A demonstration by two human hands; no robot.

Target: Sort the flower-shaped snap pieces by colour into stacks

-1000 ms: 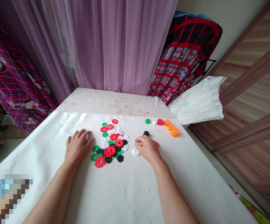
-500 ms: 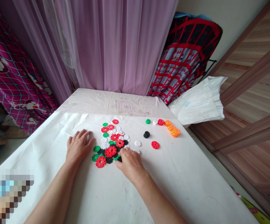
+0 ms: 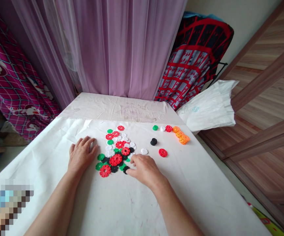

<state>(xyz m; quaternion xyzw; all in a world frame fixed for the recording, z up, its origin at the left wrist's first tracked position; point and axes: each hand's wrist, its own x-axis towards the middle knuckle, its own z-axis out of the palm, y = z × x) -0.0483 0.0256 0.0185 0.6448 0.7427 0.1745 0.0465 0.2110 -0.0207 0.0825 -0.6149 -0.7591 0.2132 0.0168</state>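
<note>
My left hand [image 3: 81,153] lies on the white cloth with its fingers spread, just left of a loose pile of snowflake discs in red, white, green and black. At the pile's near right edge is my right hand [image 3: 144,167], with thumb and forefinger apart. Its thumb tip is beside a black disc [image 3: 126,169]; whether they touch I cannot tell. A large red disc [image 3: 115,160] lies on top of the pile's middle, and another red disc [image 3: 105,170] lies at its near left. The right hand hides part of the pile's edge.
Right of the pile lie a white disc [image 3: 144,151], a red disc [image 3: 163,152] and a black stack [image 3: 153,141]. Farther back are a green disc [image 3: 155,127], a white stack [image 3: 162,129], red discs [image 3: 168,128] and orange discs [image 3: 182,137]. A white bag [image 3: 210,106] hangs at the right edge.
My right hand has shifted slightly right, and its thumb and forefinger have parted. The black disc by the thumb shows more now. My left hand has stayed nearly still.
</note>
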